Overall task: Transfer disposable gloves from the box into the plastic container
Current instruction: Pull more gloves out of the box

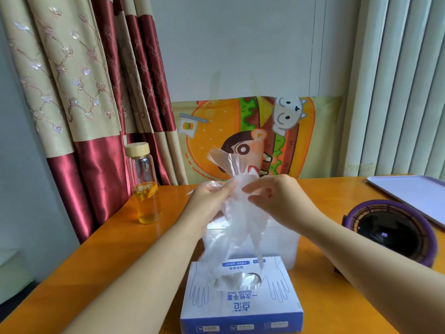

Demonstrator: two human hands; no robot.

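1. Disposable gloves (238, 213), a crinkled bunch of clear thin film, are held up above an orange table (115, 249), the largest thing in view. A patterned curtain and a cartoon burger poster stand behind it.
2. A pale tray (414, 194) lies at the far right edge of the table. Nearer on that side is a round purple-rimmed object (390, 232) with a dark centre; what it is cannot be told.
3. The translucent plastic container (281, 239) stands just behind the box, directly under the raised gloves. Whether it already holds any gloves cannot be told.
4. The blue and white glove box (240, 307) sits nearest the person. The bunch's lower ends trail down to its oval opening (237, 282).
5. The left hand (209, 201) and the right hand (272, 201) are close together, both pinching the top of the bunch, with its tip poking up above them.
6. A small glass bottle (144, 186) with a wooden lid and amber liquid stands well to the left.
7. Step in hand, as a judgement: drawing gloves out, not yet stowed. The next move calls for lifting the tails free of the opening, then lowering the bunch into the container before letting go. The film may cling and drag more gloves out.
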